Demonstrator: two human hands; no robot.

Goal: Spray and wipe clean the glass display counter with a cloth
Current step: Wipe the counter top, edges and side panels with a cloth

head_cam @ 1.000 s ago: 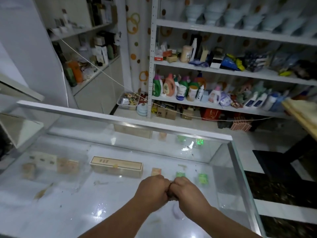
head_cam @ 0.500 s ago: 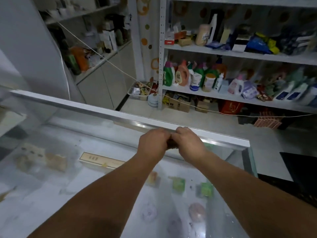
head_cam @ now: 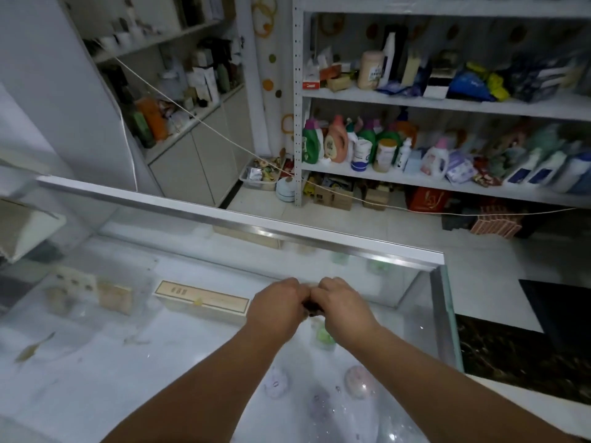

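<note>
Left hand (head_cam: 276,303) and right hand (head_cam: 343,306) clutch a dark cloth (head_cam: 311,311) (mostly hidden) over the glass counter (head_cam: 224,217)

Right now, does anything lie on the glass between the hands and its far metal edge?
Nothing visible: left hand and right hand grip a dark cloth over clear glass counter; long tan box lies beneath.

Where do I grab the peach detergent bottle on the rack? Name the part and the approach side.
Take the peach detergent bottle by its neck, just under the cap, coming from the open front of the shelf. It stands upright, with a green bottle and a white bottle crowding its sides, so the body offers little room; the top stands free.
</note>
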